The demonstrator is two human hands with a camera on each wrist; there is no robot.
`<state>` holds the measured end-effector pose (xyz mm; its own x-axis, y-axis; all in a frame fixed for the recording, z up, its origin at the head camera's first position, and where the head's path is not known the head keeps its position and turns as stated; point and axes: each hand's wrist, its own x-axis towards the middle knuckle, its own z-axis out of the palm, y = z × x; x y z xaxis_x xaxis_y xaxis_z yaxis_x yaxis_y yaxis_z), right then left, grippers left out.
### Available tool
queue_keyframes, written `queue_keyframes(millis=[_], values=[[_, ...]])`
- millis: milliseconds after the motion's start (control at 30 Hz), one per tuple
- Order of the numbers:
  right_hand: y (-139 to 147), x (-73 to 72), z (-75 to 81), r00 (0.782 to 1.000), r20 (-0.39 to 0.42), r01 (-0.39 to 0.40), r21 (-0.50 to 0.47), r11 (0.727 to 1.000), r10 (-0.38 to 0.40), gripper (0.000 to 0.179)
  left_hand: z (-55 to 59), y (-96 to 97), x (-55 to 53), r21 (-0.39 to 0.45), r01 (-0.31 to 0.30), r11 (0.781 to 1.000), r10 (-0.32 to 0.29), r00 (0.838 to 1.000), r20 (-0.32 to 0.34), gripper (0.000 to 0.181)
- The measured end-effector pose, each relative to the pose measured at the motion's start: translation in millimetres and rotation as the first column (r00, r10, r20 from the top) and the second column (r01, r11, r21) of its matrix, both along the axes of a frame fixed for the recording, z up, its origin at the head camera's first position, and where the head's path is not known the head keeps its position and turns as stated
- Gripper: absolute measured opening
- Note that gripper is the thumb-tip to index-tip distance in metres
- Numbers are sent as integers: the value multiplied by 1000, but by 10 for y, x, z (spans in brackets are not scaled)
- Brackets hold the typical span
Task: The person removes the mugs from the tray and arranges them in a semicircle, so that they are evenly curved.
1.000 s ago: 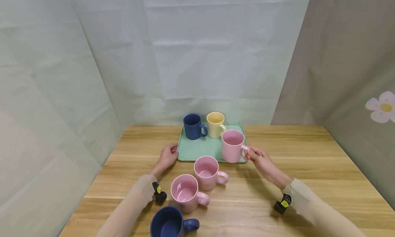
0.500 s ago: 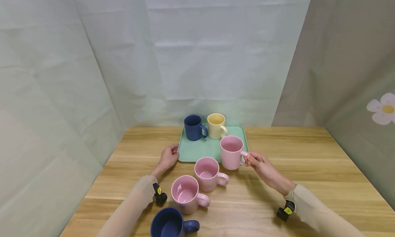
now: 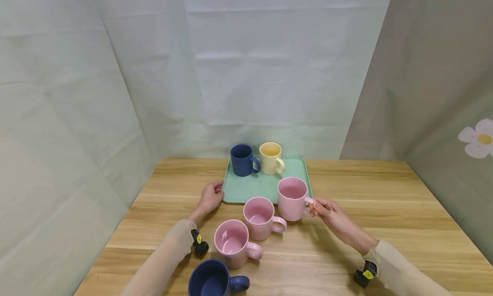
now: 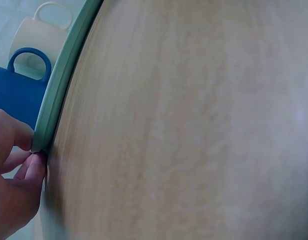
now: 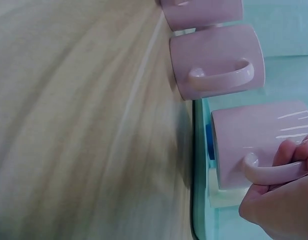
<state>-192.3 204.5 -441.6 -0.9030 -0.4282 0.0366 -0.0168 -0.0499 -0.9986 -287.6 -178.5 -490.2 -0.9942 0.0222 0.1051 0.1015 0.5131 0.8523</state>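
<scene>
My right hand [image 3: 339, 221] pinches the handle of a glossy pink mug [image 3: 292, 201], which is upright. In the right wrist view this mug's base is a little off the surface, by the front right corner of the green tray [image 3: 246, 192]. At the tray's left edge, my left hand [image 3: 210, 197] pinches the rim [image 4: 56, 95] between thumb and fingers. A dark blue mug [image 3: 241, 161] and a pale yellow mug [image 3: 269, 161] stand side by side at the tray's back. Just left of the held mug is a second pink mug [image 3: 259, 221], standing on the table.
Nearer me, a third pink mug [image 3: 232, 244] and another dark blue mug [image 3: 209, 279] continue a diagonal row on the wooden table [image 3: 308, 261]. Their handles point right. Pale cloth walls [image 3: 246, 73] close in the back and sides.
My right hand has brought the pink mug toward me, from over the tray's right part to its front right corner. My left hand has stayed at the tray's edge.
</scene>
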Motion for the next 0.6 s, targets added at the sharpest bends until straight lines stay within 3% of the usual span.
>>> queue_keyframes(millis=[600], values=[[158, 221, -136, 999, 33, -26, 2, 1000, 26, 23, -24, -14, -4, -7, -7, 1000, 7, 1000, 9, 45]])
